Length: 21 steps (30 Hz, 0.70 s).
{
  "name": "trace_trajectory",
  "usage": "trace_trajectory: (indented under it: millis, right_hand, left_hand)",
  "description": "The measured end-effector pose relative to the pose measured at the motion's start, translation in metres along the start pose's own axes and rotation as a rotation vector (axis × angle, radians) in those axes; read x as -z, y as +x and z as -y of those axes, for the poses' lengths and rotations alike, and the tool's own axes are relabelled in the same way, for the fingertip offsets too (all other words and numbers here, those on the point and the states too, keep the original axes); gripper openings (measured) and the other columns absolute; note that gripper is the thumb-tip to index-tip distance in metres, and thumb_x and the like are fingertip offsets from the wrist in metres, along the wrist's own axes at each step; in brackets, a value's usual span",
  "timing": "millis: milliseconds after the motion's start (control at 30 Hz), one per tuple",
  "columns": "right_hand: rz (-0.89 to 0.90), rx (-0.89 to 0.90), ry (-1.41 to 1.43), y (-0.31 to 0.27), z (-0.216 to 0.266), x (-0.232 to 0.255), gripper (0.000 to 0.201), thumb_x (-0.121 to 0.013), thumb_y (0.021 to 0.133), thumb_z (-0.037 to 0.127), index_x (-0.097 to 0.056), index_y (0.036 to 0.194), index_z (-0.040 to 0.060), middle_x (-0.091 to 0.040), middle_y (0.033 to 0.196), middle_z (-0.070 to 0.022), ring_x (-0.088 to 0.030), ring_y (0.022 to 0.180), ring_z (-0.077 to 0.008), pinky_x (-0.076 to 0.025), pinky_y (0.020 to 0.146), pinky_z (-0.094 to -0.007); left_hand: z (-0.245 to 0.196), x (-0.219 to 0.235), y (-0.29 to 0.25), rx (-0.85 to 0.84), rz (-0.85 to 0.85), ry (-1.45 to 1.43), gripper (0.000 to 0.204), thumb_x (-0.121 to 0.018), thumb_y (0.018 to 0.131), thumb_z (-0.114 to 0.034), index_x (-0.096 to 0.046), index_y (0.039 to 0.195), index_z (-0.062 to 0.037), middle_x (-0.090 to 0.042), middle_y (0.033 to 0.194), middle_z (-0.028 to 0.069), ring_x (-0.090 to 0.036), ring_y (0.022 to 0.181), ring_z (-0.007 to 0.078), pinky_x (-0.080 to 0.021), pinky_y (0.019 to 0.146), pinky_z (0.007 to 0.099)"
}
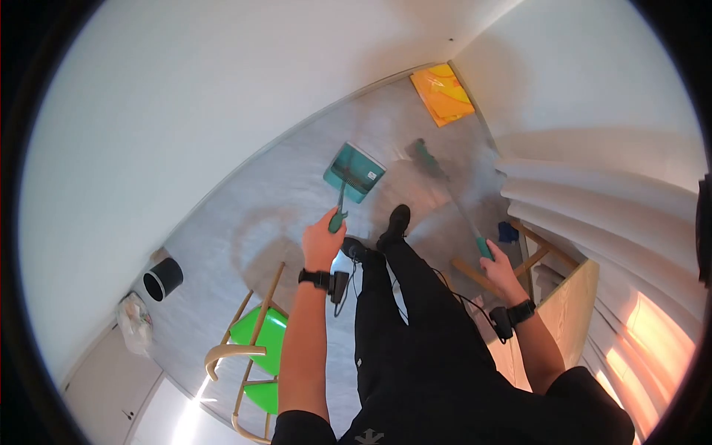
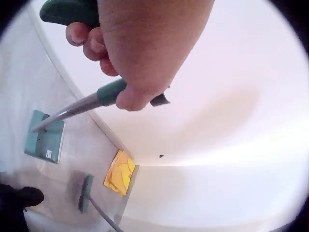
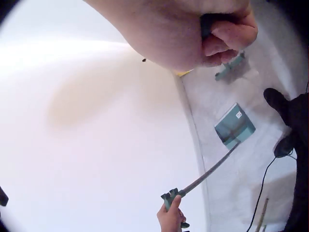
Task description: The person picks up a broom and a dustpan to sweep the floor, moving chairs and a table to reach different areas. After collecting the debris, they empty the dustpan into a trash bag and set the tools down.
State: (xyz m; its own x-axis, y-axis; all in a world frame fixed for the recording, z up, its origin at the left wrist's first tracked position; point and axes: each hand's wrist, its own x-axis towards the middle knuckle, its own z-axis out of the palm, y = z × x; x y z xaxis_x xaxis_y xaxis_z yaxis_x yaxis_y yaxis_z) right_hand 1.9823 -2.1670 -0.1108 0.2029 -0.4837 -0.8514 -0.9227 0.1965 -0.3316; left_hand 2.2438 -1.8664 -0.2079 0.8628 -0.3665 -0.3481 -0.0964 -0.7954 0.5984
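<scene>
In the head view my left hand [image 1: 322,239] grips the green handle of a long-handled dustpan [image 1: 356,172], its teal pan down at the grey floor. My right hand [image 1: 498,268] holds the green grip of a broom [image 1: 426,157], whose bristle head is blurred near the floor, to the right of the pan and apart from it. The left wrist view shows fingers curled round the dustpan handle [image 2: 77,107], with the broom head [image 2: 86,193] beyond. From the right wrist, the curled right hand [image 3: 227,36] covers most of the broom's grip.
A yellow-orange folded packet [image 1: 443,95] lies in the corner by the wall. At left are a black bin [image 1: 163,279], a clear plastic bag [image 1: 135,324] and a green-seated wooden chair [image 1: 259,341]. A wooden piece of furniture [image 1: 571,289] and white curtains [image 1: 593,189] stand on the right.
</scene>
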Motion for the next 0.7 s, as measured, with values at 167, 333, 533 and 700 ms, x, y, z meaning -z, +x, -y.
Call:
trace_trajectory:
  millis: [167,333,533,700]
  right_hand:
    - [-0.016,0.452,-0.382,0.028,0.011,-0.028,0.055,-0.054,0.087,0.012,-0.041,0.139,0.0014,-0.060,0.117,-0.0193,-0.058,0.104,-0.0300,-0.045,0.089,-0.0350]
    - [-0.053,0.524,-0.493,0.096,0.092,-0.084,0.050,-0.048,0.089,0.015,-0.043,0.138,0.0088,-0.055,0.124,-0.0258,-0.050,0.118,-0.0422,-0.041,0.097,-0.0405]
    - [0.155,0.277,-0.617,0.096,0.182,-0.122,0.061,-0.047,0.085,0.011,-0.033,0.143,0.0025,-0.063,0.099,-0.0292,-0.063,0.087,-0.0425,-0.049,0.074,-0.0478]
    - [0.233,0.416,-0.902,0.063,0.160,-0.138,0.062,-0.047,0.082,0.009,-0.032,0.142,-0.0011,-0.063,0.099,-0.0290,-0.063,0.088,-0.0430,-0.049,0.076,-0.0483]
  left_hand:
    - [0.028,0.010,-0.063,0.179,-0.155,0.000,0.037,-0.067,0.081,-0.028,-0.066,0.116,-0.0165,-0.068,0.079,0.0178,-0.065,0.076,0.0385,-0.052,0.067,0.0452]
    - [0.054,0.017,-0.094,0.343,-0.266,-0.150,0.036,-0.070,0.081,-0.020,-0.067,0.115,-0.0108,-0.068,0.079,0.0176,-0.067,0.077,0.0365,-0.052,0.069,0.0422]
    - [0.057,0.005,-0.095,0.326,-0.294,-0.124,0.037,-0.068,0.082,-0.026,-0.066,0.117,-0.0124,-0.068,0.077,0.0161,-0.066,0.073,0.0361,-0.052,0.067,0.0423]
    - [0.052,0.009,-0.094,0.321,-0.316,-0.125,0.036,-0.068,0.082,-0.028,-0.067,0.116,-0.0146,-0.067,0.073,0.0157,-0.066,0.070,0.0362,-0.052,0.064,0.0434]
